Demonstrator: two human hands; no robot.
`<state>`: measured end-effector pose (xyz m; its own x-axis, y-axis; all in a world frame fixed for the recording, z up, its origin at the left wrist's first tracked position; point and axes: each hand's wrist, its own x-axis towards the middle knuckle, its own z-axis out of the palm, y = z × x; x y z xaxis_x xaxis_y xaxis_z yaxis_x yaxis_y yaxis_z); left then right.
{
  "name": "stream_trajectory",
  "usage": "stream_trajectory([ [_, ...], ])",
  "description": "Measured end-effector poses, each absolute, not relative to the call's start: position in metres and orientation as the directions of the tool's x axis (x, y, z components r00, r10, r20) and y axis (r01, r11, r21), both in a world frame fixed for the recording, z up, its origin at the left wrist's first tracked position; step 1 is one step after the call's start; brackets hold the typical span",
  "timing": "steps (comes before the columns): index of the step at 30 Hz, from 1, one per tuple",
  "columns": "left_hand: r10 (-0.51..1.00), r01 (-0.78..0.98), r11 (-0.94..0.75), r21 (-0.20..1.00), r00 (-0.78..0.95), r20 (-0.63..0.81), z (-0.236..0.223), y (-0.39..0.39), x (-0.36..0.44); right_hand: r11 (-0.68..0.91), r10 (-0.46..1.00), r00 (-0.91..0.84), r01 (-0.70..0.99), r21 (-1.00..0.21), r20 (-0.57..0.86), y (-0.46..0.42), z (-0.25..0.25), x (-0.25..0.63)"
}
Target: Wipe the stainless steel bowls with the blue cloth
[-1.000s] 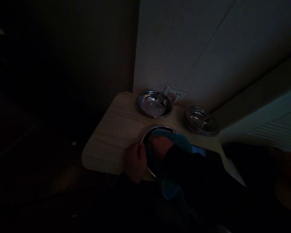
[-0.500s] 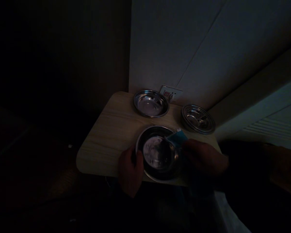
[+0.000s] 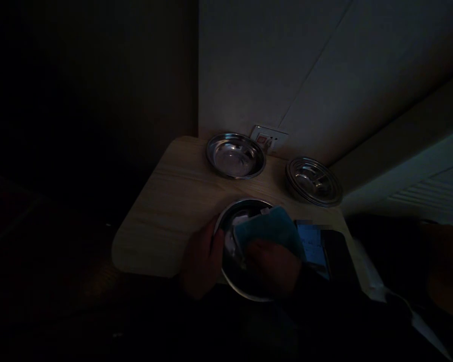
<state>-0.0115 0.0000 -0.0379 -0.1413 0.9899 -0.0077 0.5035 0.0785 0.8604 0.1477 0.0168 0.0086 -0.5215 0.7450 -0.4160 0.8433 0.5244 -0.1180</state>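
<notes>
I see a shiny round metal bowl [image 3: 245, 290] at the table's [image 3: 158, 216] near edge, its rim clamped in the left hand [image 3: 202, 261]. The right hand [image 3: 274, 264] presses a teal cloth [image 3: 272, 229] inside, hiding much of it; the phone's [image 3: 311, 246] writing is unreadable.

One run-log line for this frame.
left hand: gripping basin rim | right hand: teal cloth, in basin | table: bowl, bowl stack, lit screen
</notes>
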Motion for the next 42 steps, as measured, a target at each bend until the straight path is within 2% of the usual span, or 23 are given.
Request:
stream_trajectory([
  [3, 0.984, 0.532, 0.116, 0.839, -0.176, -0.024, -0.039, -0.003, -0.010, 0.530, 0.761, -0.514, 0.844, -0.077, -0.396, 0.027, 0.003, 0.138],
  [10, 0.967, 0.523, 0.101, 0.846, -0.251, 0.039, -0.040, -0.002, -0.006, 0.480, 0.809, -0.442, 0.877, 0.000, -0.388, 0.060, 0.002, 0.119],
  [14, 0.940, 0.495, 0.184, 0.849, -0.341, -0.005, -0.038, 0.000, 0.000, 0.503, 0.775, -0.490, 0.860, -0.079, -0.399, 0.047, 0.004, 0.125],
  [17, 0.951, 0.501, 0.171, 0.849, -0.311, -0.008, -0.039, 0.000, 0.000, 0.508, 0.754, -0.523, 0.848, -0.151, -0.397, 0.045, 0.004, 0.128],
  [21, 0.960, 0.514, 0.117, 0.850, -0.276, 0.035, -0.042, -0.001, -0.002, 0.464, 0.811, -0.470, 0.879, -0.108, -0.349, 0.056, 0.003, 0.119],
  [27, 0.927, 0.513, 0.204, 0.834, -0.375, 0.004, -0.040, -0.001, 0.004, 0.499, 0.782, -0.501, 0.860, -0.110, -0.371, 0.048, 0.002, 0.120],
  [31, 0.946, 0.536, 0.115, 0.836, -0.317, 0.073, -0.041, -0.001, 0.001, 0.460, 0.807, -0.457, 0.884, -0.087, -0.374, 0.054, 0.000, 0.122],
  [34, 0.941, 0.548, 0.114, 0.829, -0.327, 0.086, -0.041, -0.001, 0.002, 0.430, 0.832, -0.425, 0.900, -0.069, -0.356, 0.062, 0.000, 0.118],
  [38, 0.922, 0.550, 0.165, 0.818, -0.381, 0.070, -0.041, -0.001, 0.006, 0.446, 0.796, -0.453, 0.887, -0.116, -0.402, 0.053, 0.003, 0.121],
  [42, 0.944, 0.541, 0.150, 0.828, -0.328, 0.043, -0.040, 0.000, 0.002, 0.454, 0.781, -0.483, 0.874, -0.172, -0.395, 0.044, 0.002, 0.128],
])
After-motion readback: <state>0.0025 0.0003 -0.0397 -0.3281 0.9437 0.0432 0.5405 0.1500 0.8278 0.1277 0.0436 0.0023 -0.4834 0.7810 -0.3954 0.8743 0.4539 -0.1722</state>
